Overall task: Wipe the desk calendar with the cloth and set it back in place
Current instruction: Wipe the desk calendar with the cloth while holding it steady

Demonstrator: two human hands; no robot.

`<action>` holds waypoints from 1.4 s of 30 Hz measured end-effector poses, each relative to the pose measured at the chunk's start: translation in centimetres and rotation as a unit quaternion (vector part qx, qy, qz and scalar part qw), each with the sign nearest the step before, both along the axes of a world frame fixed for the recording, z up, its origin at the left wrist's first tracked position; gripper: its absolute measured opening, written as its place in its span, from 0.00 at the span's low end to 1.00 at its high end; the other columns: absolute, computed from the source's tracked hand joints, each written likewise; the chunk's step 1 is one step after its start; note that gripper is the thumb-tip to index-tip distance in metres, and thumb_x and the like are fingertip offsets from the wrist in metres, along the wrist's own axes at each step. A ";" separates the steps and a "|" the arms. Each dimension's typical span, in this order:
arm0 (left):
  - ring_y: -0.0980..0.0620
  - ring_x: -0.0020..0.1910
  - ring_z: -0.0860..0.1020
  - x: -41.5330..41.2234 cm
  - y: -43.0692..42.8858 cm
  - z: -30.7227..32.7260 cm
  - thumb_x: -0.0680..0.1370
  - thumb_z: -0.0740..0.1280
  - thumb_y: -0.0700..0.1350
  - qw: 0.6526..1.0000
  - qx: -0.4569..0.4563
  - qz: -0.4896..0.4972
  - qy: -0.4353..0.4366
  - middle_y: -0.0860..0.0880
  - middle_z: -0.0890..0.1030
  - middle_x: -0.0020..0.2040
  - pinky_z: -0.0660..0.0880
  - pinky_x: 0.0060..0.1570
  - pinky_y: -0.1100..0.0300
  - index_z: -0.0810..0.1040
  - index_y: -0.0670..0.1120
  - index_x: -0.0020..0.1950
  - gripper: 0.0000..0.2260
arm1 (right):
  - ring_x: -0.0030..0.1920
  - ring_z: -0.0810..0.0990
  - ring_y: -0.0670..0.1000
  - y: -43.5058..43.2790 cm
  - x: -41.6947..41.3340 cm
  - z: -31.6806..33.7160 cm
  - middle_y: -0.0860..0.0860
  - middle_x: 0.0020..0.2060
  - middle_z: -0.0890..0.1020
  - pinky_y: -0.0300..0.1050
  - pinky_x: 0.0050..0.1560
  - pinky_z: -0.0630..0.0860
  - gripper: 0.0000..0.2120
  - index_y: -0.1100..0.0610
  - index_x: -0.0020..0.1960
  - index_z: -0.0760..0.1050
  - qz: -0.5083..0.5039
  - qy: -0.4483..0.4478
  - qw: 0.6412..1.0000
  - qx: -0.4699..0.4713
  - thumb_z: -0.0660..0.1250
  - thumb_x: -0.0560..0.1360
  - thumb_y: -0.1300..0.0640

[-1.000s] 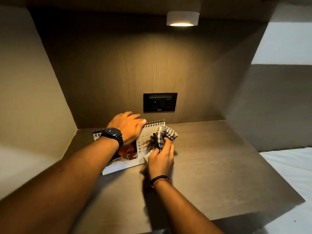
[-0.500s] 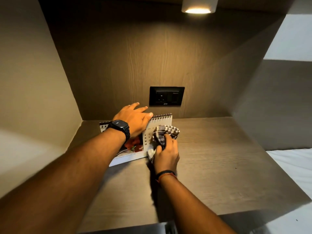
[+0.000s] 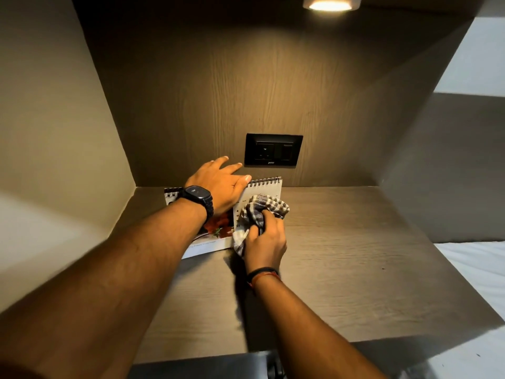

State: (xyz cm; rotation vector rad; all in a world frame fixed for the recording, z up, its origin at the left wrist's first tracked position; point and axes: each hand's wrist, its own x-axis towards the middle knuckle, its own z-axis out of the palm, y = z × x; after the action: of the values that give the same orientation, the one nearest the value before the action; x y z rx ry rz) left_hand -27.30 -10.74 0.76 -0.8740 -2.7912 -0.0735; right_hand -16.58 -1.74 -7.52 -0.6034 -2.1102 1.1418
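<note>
A white spiral-bound desk calendar (image 3: 269,188) with a red flower picture stands at the back left of the wooden shelf (image 3: 341,255). My left hand (image 3: 218,184), with a black watch on the wrist, rests over the calendar's top edge and holds it steady. My right hand (image 3: 266,243) grips a bunched checked cloth (image 3: 263,207) and presses it against the right part of the calendar's front page. The two hands hide much of the page.
A black wall socket (image 3: 273,149) sits on the wooden back panel just above the calendar. A lamp (image 3: 330,4) shines from the top. Walls close the niche at left and right. White bedding (image 3: 475,269) lies to the right.
The camera has come closer and tipped down. My right hand has shifted the cloth slightly on the calendar's right side. The left hand keeps its hold on the top edge.
</note>
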 end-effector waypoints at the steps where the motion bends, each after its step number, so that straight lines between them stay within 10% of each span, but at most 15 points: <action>1: 0.47 0.73 0.56 0.0 -0.1 0.0 0.78 0.40 0.60 1.000 0.001 -0.002 0.001 0.53 0.65 0.73 0.54 0.70 0.49 0.68 0.56 0.69 0.26 | 0.51 0.77 0.56 -0.3 0.0 0.0 0.56 0.52 0.77 0.42 0.51 0.72 0.17 0.56 0.58 0.75 0.025 0.006 0.999 0.019 0.65 0.71 0.66; 5: 0.46 0.73 0.57 0.1 -0.3 0.0 0.79 0.41 0.59 1.000 -0.001 -0.006 0.006 0.51 0.65 0.74 0.55 0.70 0.47 0.68 0.59 0.68 0.24 | 0.50 0.77 0.57 -0.2 1.2 -1.9 0.57 0.52 0.77 0.50 0.52 0.77 0.17 0.57 0.59 0.74 0.140 -0.038 0.978 0.148 0.66 0.71 0.65; 10: 0.44 0.67 0.64 0.4 -0.3 0.2 0.79 0.42 0.59 1.000 -0.005 -0.009 0.029 0.48 0.67 0.73 0.64 0.63 0.46 0.70 0.59 0.66 0.24 | 0.48 0.74 0.51 0.9 0.5 -1.3 0.55 0.55 0.75 0.43 0.49 0.71 0.18 0.55 0.60 0.71 -0.003 -0.027 1.000 0.003 0.63 0.71 0.65; 16: 0.43 0.65 0.65 0.4 -0.4 0.1 0.79 0.43 0.59 1.000 -0.005 -0.010 0.030 0.48 0.67 0.72 0.66 0.60 0.46 0.69 0.60 0.67 0.23 | 0.51 0.76 0.56 -0.3 1.2 -1.5 0.56 0.54 0.75 0.49 0.54 0.75 0.20 0.55 0.61 0.72 0.161 -0.041 0.979 0.122 0.64 0.70 0.66; 22: 0.44 0.70 0.60 0.3 -0.3 0.1 0.79 0.43 0.59 0.999 -0.011 -0.015 0.040 0.49 0.65 0.74 0.60 0.66 0.46 0.67 0.59 0.69 0.23 | 0.49 0.75 0.53 0.8 0.4 -0.6 0.55 0.57 0.74 0.46 0.50 0.73 0.18 0.55 0.61 0.70 -0.013 -0.041 0.999 -0.018 0.63 0.72 0.64; 28: 0.44 0.72 0.58 0.2 -0.4 0.1 0.78 0.44 0.60 0.998 -0.014 -0.022 0.051 0.49 0.63 0.74 0.55 0.69 0.46 0.65 0.59 0.70 0.23 | 0.52 0.77 0.59 -0.9 1.1 -1.5 0.57 0.55 0.75 0.50 0.53 0.75 0.19 0.56 0.60 0.72 0.186 -0.040 0.972 0.139 0.65 0.70 0.66; 42: 0.43 0.74 0.52 0.2 -0.4 0.0 0.77 0.44 0.63 0.997 -0.044 -0.031 0.058 0.49 0.56 0.77 0.50 0.71 0.44 0.57 0.57 0.74 0.27 | 0.52 0.77 0.58 0.2 0.8 -1.4 0.56 0.56 0.74 0.52 0.51 0.76 0.19 0.55 0.61 0.68 0.026 -0.054 0.998 0.017 0.63 0.71 0.65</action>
State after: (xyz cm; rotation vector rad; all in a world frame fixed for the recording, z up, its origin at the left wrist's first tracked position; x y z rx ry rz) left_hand -27.10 -11.18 0.76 -0.9547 -2.6767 0.0884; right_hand -15.73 -1.54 -8.88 -0.6097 -2.2454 1.1208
